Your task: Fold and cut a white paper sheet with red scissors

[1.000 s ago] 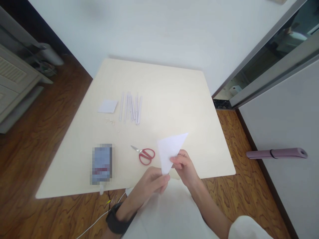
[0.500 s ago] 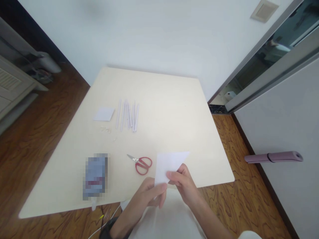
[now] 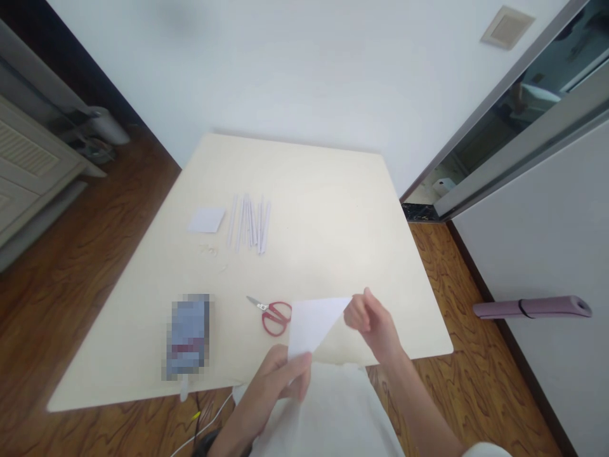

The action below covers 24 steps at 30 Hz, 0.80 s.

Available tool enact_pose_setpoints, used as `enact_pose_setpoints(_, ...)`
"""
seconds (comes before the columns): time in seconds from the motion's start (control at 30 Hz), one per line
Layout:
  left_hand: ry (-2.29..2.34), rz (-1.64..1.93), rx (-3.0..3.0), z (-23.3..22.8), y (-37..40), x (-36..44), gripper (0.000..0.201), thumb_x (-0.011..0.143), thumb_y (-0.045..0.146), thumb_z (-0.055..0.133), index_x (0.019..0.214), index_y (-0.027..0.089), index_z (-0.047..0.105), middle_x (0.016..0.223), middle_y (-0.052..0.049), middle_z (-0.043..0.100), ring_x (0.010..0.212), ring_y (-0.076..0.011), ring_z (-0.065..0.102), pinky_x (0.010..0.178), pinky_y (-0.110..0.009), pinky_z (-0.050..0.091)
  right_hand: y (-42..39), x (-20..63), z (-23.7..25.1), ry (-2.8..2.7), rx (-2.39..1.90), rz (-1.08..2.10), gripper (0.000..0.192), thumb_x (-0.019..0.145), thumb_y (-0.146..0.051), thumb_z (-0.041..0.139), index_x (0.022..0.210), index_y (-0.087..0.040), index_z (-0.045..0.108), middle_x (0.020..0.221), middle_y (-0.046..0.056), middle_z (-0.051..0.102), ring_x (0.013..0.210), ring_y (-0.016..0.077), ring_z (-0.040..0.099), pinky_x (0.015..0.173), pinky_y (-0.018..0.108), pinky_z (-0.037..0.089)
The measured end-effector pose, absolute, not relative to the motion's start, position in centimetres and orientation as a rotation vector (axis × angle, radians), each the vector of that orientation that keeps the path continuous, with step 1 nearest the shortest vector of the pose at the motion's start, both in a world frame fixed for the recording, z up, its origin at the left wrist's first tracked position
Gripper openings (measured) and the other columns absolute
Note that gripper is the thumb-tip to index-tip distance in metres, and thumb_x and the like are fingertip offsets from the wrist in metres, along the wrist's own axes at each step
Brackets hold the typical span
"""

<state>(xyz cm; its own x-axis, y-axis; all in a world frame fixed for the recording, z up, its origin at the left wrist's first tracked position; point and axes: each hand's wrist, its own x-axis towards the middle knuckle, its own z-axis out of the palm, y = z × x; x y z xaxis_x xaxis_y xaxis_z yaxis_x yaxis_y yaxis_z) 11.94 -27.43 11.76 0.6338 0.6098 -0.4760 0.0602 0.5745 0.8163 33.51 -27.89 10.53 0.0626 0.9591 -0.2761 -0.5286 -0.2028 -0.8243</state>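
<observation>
Item, white paper [image 3: 314, 324]: hanging over the table's near edge, tapering down to the left hand and spreading upward to two corners; whether it is folded, the view is not showing clearly.

Item, left hand [image 3: 284, 379]: closing on the paper's narrow lower end, thumb lying on top and fingers curling beneath, seemingly to steady the sheet from one end while leaving its broad part free.

Item, right hand [image 3: 373, 320]: hovering at the paper's upper right corner, fingers curling in and one digit pointing up. Whether it is pinching that corner or only brushing it, one cannot tell.

Item, scissors [image 3: 272, 309]: lying just left of the paper, blades pointing away to the left, red handles facing the hands, probably for easy reach.

Item, thin white sticks [image 3: 252, 225]: lying side by side farther back, likely grouped to keep them out of the working space.

Item, flat white square [image 3: 207, 220]: resting left of the sticks, small scraps [image 3: 209, 249] lying just in front.

Item, pixelated pack [image 3: 188, 336]: sitting near the front left edge of the table [image 3: 333, 241], its label being unreadable.
</observation>
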Motion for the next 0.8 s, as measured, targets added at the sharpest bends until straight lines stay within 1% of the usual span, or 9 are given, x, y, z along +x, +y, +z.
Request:
enact_pose_setpoints(0.13, 0.806, 0.379, 0.943, 12.4, -27.3, 12.8, 0.053, 0.087, 0.046, 0.049, 0.044, 0.014, 0.050, 0.046, 0.005, 0.025, 0.045, -0.0087, 0.020, 0.048, -0.028, 0.011, -29.5, 29.1, 10.4, -0.672, -0.978, 1.711, 0.059, 0.083, -0.063, 0.043, 0.042, -0.021, 0.039, 0.038, -0.005, 0.031, 0.039, 0.0094, 0.028, 0.044, 0.027, 0.023)
enact_pose_setpoints(0.23, 0.771, 0.356, 0.948, 12.7, -27.3, 13.4, 0.050, 0.086, 0.046, 0.050, 0.048, 0.014, 0.052, 0.044, 0.006, 0.026, 0.043, -0.0077, 0.018, 0.047, -0.027, 0.009, -30.1, 27.6, 11.1, -0.683, -1.003, 1.710, 0.057, 0.082, -0.048, 0.056, 0.038, -0.020, 0.035, 0.037, -0.006, 0.028, 0.041, 0.0080, 0.026, 0.047, 0.026, 0.019)
enact_pose_setpoints(0.33, 0.756, 0.369, 0.952, 12.6, -27.4, 13.5, 0.049, 0.085, 0.045, 0.051, 0.048, 0.014, 0.049, 0.045, 0.006, 0.028, 0.043, -0.0076, 0.020, 0.046, -0.027, 0.010, -30.0, 28.1, 12.1, -0.682, -1.060, 1.645, 0.055, 0.080, -0.032, 0.064, 0.037, -0.019, 0.033, 0.038, -0.007, 0.027, 0.042, 0.0070, 0.022, 0.048, 0.027, 0.014)
enact_pose_setpoints(0.4, 0.746, 0.396, 0.957, 12.4, -27.6, 13.0, 0.049, 0.084, 0.043, 0.053, 0.044, 0.015, 0.047, 0.045, 0.004, 0.031, 0.044, -0.0080, 0.023, 0.046, -0.027, 0.012, -29.7, 29.5, 12.7, -0.656, -1.089, 1.555, 0.054, 0.080, -0.029, 0.065, 0.038, -0.019, 0.032, 0.038, -0.008, 0.025, 0.042, 0.0072, 0.021, 0.048, 0.027, 0.014)
enact_pose_setpoints(0.47, 0.736, 0.429, 0.956, 12.2, -27.8, 12.2, 0.051, 0.083, 0.042, 0.052, 0.040, 0.016, 0.044, 0.043, 0.004, 0.031, 0.045, -0.0091, 0.026, 0.047, -0.028, 0.014, -29.3, 31.3, 13.1, -0.587, -1.111, 1.394, 0.057, 0.084, -0.032, 0.057, 0.041, -0.021, 0.023, 0.040, -0.009, 0.018, 0.043, 0.0080, 0.016, 0.048, 0.028, 0.015)
enact_pose_setpoints(0.53, 0.764, 0.480, 0.940, 12.0, -28.0, 11.6, 0.053, 0.086, 0.042, 0.043, 0.040, 0.018, 0.037, 0.044, 0.004, 0.028, 0.046, -0.0102, 0.027, 0.048, -0.028, 0.016, -29.0, 32.7, 13.3, -0.544, -1.124, 1.245, 0.056, 0.089, -0.034, 0.049, 0.044, -0.020, 0.020, 0.044, -0.009, 0.013, 0.046, 0.0094, 0.012, 0.049, 0.028, 0.017)
enact_pose_setpoints(0.63, 0.792, 0.461, 0.952, 12.0, -28.0, 11.6, 0.048, 0.090, 0.038, 0.044, 0.047, 0.017, 0.042, 0.048, 0.004, 0.032, 0.047, -0.0096, 0.024, 0.047, -0.027, 0.016, -29.1, 32.0, 13.2, -0.567, -1.160, 1.230, 0.056, 0.090, -0.031, 0.053, 0.042, -0.019, 0.026, 0.044, -0.008, 0.018, 0.047, 0.0093, 0.019, 0.051, 0.028, 0.018)
enact_pose_setpoints(0.73, 0.768, 0.447, 0.990, 12.7, -27.7, 12.6, 0.036, 0.081, 0.040, 0.061, 0.056, 0.015, 0.050, 0.055, 0.003, 0.042, 0.050, -0.0096, 0.030, 0.048, -0.026, 0.019, -29.7, 28.8, 13.0, -0.641, -1.184, 1.354, 0.054, 0.089, -0.034, 0.054, 0.041, -0.019, 0.035, 0.043, -0.007, 0.027, 0.046, 0.0087, 0.027, 0.051, 0.028, 0.019)
enact_pose_setpoints(0.8, 0.799, 0.508, 0.990, 13.3, -27.5, 13.2, 0.035, 0.081, 0.043, 0.060, 0.060, 0.016, 0.052, 0.055, 0.004, 0.038, 0.053, -0.0106, 0.031, 0.051, -0.026, 0.022, -30.1, 26.8, 13.0, -0.667, -1.197, 1.396, 0.051, 0.088, -0.035, 0.055, 0.043, -0.019, 0.038, 0.044, -0.006, 0.031, 0.046, 0.0087, 0.029, 0.050, 0.027, 0.020)
